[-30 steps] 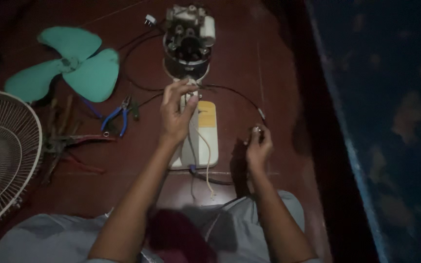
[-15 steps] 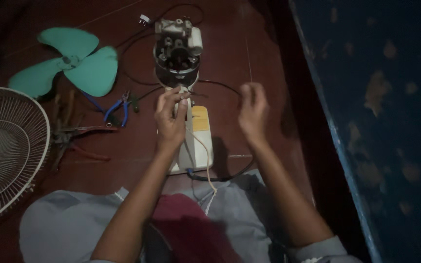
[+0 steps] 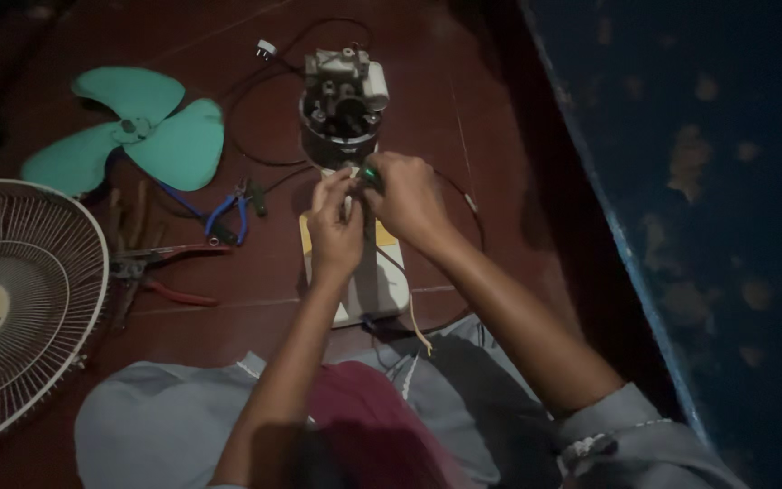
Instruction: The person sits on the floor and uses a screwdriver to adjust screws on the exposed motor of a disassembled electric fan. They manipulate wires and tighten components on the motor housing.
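Now both hands met at one spot, just below the fan motor (image 3: 341,104), approx. center frame. A sec. earlier the right hand (image 3: 406,199) sat well apart, at 4 o'clock from the left, pinching a thin dark wire. Half a sec. earlier it was lifted beside the left with fingers loose. It had since crossed over and touched the left hand (image 3: 335,231) fingertip to fingertip.

Right hand: curled narrow round a small green-tipped tool (image 3: 370,172); what kind of tool, can't tell, too dark. Left hand: fingers pinched close together at the motor's lower edge, prob. on a wire or small part, but what it held was hidden. It had hardly moved.

So the work had gone from one hand on the motor to two, w/ the tool brought in at the motor's 6 o'clock side.

The motor stood on the white-and-yellow housing (image 3: 382,281), which lay on the red-brown floor (image 3: 500,91) and ran toward 6 o'clock between the person's forearms. A pale wire (image 3: 414,317) trailed off it.

Other bits:
- black cord (image 3: 255,81) looping at 11 o'clock from the motor
- teal fan blade (image 3: 138,136) at 9 o'clock
- blue-handled pliers (image 3: 228,213) and red-handled cutters (image 3: 160,272) at 8 o'clock
- wire guard (image 3: 20,299) at far left edge
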